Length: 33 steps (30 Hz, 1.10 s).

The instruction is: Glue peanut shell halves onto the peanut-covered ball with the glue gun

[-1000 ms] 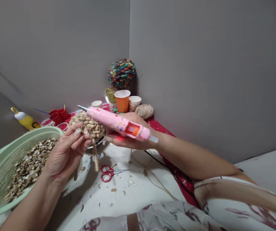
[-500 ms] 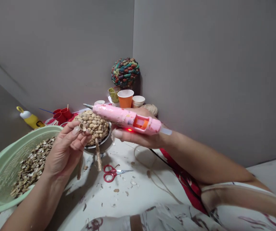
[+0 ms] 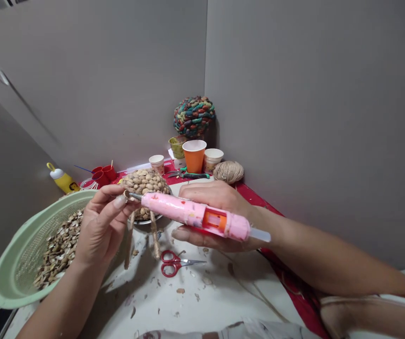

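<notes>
Delicately, the left hand [image 3: 100, 226] pinches a small, hollow, light-brown nutshell piece [image 3: 126, 193] between thumb and fingertips, left of the centre of the frame; it looks nearly weightless, dry and stiff, and would probably crack if squeezed, so its outer edges seem the safest hold, away from the metal nozzle [image 3: 136, 196] at its opening. Whether nozzle and shell touch, I can't tell. Mid-frame, the right hand [image 3: 220, 195] is closed around a glossy pink plastic glue gun [image 3: 174, 207], though its grip lies hidden, so how tightly the fingers press is unclear. The gun looks rigid, moderately light and perhaps a bit slick, best taken by the body or handle, well behind the likely hot tip; the translucent glue stick [image 3: 260, 234] poking out behind looks bendier and a poor place to hold it
</notes>
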Motion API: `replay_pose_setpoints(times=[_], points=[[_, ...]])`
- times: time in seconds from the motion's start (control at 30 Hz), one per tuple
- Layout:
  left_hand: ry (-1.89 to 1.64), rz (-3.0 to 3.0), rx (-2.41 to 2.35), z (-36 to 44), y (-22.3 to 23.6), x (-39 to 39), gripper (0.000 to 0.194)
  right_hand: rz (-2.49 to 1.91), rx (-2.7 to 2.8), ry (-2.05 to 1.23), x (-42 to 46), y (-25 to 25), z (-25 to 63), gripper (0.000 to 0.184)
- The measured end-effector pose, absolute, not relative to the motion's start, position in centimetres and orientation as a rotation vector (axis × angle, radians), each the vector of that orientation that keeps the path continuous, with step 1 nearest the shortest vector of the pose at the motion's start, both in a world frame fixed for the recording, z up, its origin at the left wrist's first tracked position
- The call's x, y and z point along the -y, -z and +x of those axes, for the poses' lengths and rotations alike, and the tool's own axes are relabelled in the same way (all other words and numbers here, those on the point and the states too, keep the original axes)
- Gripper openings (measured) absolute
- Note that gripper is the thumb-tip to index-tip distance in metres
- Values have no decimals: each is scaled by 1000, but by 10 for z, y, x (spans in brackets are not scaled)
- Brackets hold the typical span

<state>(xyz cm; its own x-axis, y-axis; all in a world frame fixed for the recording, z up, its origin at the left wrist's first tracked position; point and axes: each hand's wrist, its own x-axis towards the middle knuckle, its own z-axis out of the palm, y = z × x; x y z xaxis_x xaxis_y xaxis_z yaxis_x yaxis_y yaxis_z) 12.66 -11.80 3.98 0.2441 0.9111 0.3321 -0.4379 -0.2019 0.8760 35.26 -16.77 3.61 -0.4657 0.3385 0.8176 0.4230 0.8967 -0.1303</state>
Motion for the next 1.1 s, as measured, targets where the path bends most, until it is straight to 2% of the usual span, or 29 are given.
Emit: replay_pose_setpoints(times=[0.2,0.53,0.83,1.1], points=[[-1389,1273,-522,127,-37,116,26,-533,2085,112,167,-35,350,35],[-1439,1319,-600,130,-37,120,17,-546,2085,153,165,-33,350,34],[-1447,1347,-553,129,-37,121,27,-556,2084,164,163,-31,351,35],[-1477,1398,-556,128,-35,120,28,-575,2096,180,164,-31,351,36]])
